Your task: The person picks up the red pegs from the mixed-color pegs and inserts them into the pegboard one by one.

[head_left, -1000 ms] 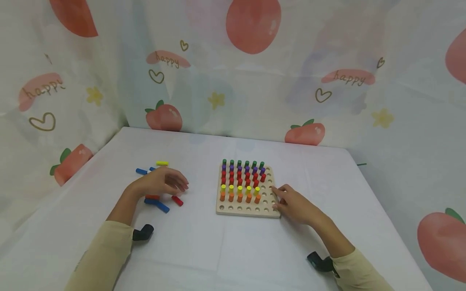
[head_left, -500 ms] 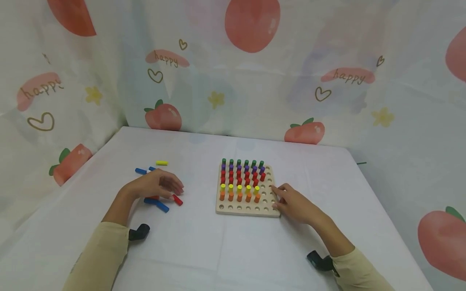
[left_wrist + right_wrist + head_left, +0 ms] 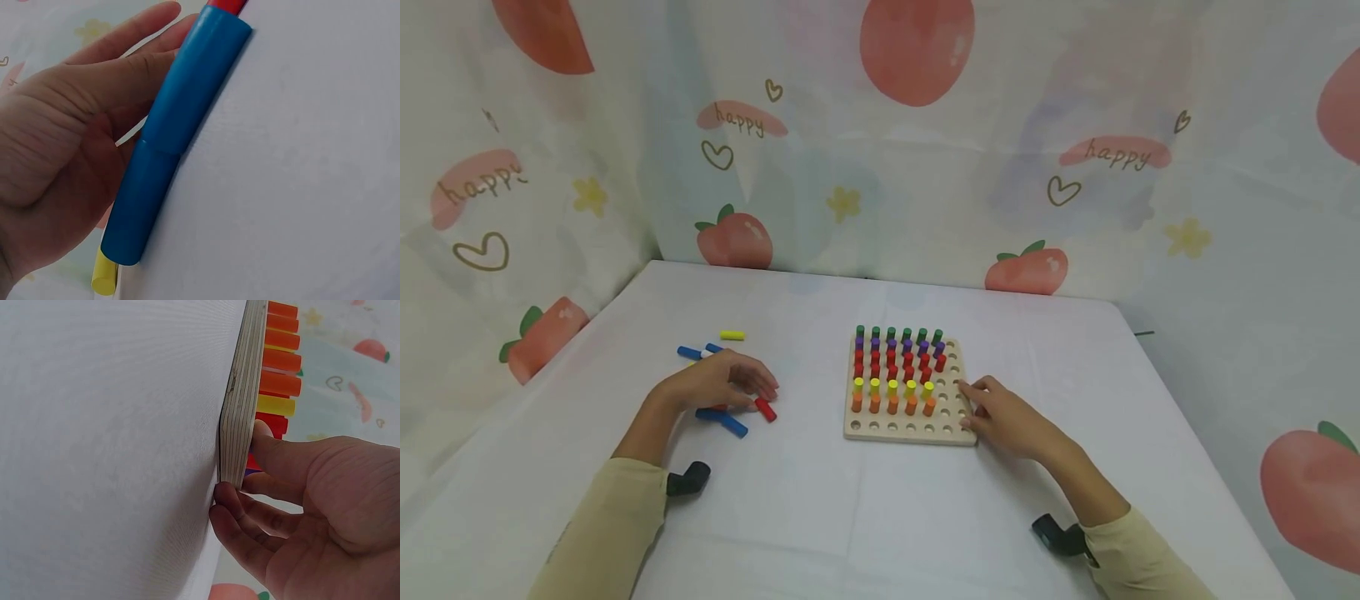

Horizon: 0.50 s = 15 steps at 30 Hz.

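A wooden pegboard (image 3: 891,437) lies mid-table with rows of green, purple, red, yellow and orange pegs (image 3: 892,405) standing in it. My right hand (image 3: 1011,421) grips the board's right edge; in the right wrist view the thumb is on top and the other fingers meet the side. Over the loose pegs on the left, my left hand (image 3: 718,382) is held with fingers loosely bent and a gap between thumb and fingers. Beside its thumb lies a red peg (image 3: 765,409). Two blue pegs (image 3: 169,125) lie end to end in front of the hand, hiding the thumb tip in the left wrist view.
A yellow peg (image 3: 732,335) and more blue pegs (image 3: 689,353) lie beyond my left hand. Other loose pegs are partly covered by it. The table (image 3: 820,517) has a white cloth, and a printed curtain (image 3: 917,183) hangs behind it.
My left hand has shifted slightly left and down over the loose pegs, then stayed there. My right hand keeps its grip on the board.
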Motion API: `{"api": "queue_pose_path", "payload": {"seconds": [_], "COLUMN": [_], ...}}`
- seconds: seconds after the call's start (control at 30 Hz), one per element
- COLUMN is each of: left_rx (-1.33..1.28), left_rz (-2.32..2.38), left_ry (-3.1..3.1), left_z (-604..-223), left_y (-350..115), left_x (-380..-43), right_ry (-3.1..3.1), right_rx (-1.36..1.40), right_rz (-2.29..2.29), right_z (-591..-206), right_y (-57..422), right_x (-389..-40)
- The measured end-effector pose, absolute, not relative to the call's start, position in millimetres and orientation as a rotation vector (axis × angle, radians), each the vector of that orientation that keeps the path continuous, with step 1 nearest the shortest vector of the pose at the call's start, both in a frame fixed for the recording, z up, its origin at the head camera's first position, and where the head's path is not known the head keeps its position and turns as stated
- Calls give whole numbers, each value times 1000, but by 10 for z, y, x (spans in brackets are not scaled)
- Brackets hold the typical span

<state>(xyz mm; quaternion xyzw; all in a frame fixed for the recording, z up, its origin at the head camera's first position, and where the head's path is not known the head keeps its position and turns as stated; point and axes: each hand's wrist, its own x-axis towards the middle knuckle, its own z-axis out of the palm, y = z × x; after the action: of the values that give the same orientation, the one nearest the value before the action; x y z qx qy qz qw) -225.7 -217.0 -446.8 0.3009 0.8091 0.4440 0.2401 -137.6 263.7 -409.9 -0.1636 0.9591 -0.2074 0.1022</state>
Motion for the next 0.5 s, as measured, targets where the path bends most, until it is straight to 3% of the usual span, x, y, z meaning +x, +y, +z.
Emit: {"api": "queue_pose_path", "payload": {"seconds": [0.5], "left_rx": [878], "left_rz": [1474], "left_ry": [2167], "left_z": [-4393], "left_y": [-2176], "left_x": [-2281], "right_ry": [2818], "right_rx": [-464], "right_rz": [-621], "right_z": [-4099], "right_y": [2628], "right_x": [-1387]}}
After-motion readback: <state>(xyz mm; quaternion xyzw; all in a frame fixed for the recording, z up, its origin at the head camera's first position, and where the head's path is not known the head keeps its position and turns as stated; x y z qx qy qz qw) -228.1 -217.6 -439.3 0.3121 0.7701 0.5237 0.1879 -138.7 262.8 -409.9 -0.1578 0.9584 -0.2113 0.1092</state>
